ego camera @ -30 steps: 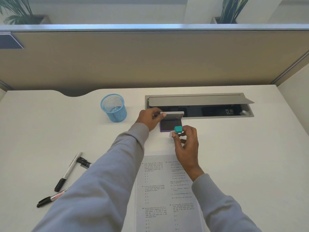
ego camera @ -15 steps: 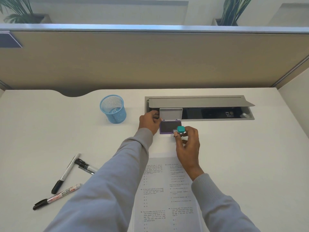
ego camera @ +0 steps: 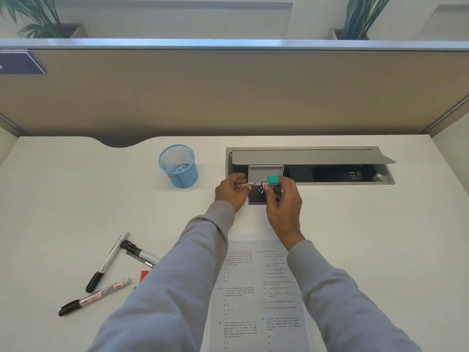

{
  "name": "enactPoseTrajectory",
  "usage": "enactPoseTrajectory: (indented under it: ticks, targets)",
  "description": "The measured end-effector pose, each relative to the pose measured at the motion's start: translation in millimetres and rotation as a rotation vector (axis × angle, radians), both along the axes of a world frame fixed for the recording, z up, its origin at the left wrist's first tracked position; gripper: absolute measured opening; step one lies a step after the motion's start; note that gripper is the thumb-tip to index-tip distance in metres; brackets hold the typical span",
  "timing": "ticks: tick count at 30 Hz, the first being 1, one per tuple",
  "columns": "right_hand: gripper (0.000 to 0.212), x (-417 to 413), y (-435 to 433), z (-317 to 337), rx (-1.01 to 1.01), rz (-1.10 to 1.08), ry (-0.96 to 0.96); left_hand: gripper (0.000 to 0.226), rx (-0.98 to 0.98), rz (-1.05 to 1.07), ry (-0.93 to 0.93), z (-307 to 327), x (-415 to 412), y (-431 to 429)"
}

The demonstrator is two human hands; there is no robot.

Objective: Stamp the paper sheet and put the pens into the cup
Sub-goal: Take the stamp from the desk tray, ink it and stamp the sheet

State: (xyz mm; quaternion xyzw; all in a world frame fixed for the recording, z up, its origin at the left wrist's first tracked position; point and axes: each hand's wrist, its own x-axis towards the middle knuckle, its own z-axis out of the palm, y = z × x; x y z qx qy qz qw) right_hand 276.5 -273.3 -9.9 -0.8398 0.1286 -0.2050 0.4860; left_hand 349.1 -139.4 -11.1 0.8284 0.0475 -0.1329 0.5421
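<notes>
A purple ink pad [ego camera: 256, 196] lies open on the white desk, its grey lid [ego camera: 265, 173] standing upright. My left hand [ego camera: 232, 190] holds the pad's left edge. My right hand [ego camera: 283, 203] grips a small stamp with a teal top [ego camera: 273, 180], held directly over the pad. The printed paper sheet [ego camera: 258, 295] lies near me, partly under my sleeves. A blue mesh cup [ego camera: 179, 165] stands left of the pad. Several markers [ego camera: 106, 262] lie at the left front of the desk.
A grey cable hatch [ego camera: 312, 156] is open in the desk behind the pad. A beige partition [ego camera: 228, 92] closes the desk's far side. The desk edge curves inward at the back left.
The pad's lid has swung fully upright. My right hand has carried the stamp forward from beside the pad to above its inked surface. My left hand stays at the pad.
</notes>
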Motion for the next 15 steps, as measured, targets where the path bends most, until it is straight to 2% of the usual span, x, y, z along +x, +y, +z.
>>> enactPoseTrajectory:
  ticks: [10, 15]
  targets:
    - [0.037, 3.4, 8.0, -4.2, -0.145, -0.066, 0.072, 0.040, 0.000, 0.001, -0.035, -3.5, -3.2, -1.5]
    - [0.026, 0.8, 10.1, -1.7, -0.192, -0.079, 0.119, 0.040, -0.007, 0.005, -0.033, -5.6, -2.2, -1.6]
